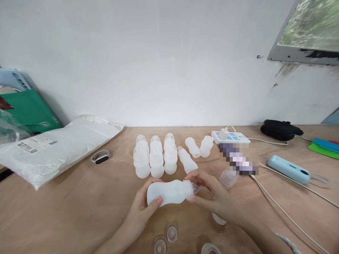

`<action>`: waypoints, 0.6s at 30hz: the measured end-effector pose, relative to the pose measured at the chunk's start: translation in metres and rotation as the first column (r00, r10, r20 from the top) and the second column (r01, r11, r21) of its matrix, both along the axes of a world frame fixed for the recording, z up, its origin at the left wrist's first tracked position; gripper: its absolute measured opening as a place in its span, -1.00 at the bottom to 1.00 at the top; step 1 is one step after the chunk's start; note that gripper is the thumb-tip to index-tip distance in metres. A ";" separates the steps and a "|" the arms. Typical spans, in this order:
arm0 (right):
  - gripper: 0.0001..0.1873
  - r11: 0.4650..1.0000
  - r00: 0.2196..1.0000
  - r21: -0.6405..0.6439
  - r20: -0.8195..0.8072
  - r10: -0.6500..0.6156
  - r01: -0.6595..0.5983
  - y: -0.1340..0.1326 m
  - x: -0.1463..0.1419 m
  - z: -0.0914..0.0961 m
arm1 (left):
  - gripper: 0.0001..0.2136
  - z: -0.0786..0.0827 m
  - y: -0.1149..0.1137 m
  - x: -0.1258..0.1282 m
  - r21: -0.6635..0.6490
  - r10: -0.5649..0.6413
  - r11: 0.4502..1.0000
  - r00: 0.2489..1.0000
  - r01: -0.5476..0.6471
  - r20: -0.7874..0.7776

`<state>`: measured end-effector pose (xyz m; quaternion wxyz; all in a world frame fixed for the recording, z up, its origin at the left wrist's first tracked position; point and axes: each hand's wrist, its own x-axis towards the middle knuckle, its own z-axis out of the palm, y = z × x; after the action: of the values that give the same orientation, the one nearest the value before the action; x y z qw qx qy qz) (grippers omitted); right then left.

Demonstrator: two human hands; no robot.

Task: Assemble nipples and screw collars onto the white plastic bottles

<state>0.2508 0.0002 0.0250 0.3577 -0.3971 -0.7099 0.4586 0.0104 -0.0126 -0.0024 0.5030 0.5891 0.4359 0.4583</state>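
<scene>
A milky white baby bottle lies sideways between my hands, its nipple end pointing right. My left hand wraps round its base, thumb along the front. The fingers of my right hand pinch the collar ring beside the purplish nipple. Just beyond, another bottle rests on its side with a nipple on it. Two bottle bodies lie farther back. Upright capped bottles stand in three rows left of them. Nearer me are round clear discs and a white ring.
A white parcel bag and a fitness band lie at left. Along the right are a power strip, a blurred phone, clear caps, cables, a light blue device and a black pouch. A wall stands behind.
</scene>
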 end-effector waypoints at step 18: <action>-0.67 0.978 0.990 -0.204 -0.125 -0.067 0.041 0.000 -0.005 -0.013 | -0.65 -0.020 -0.017 -0.002 0.118 -0.072 0.989 0.991 0.086 -0.115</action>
<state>0.2463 0.0006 0.0121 0.3738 -0.4195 -0.6238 0.5433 0.0085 -0.0293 -0.0225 0.4587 0.6601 0.4106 0.4304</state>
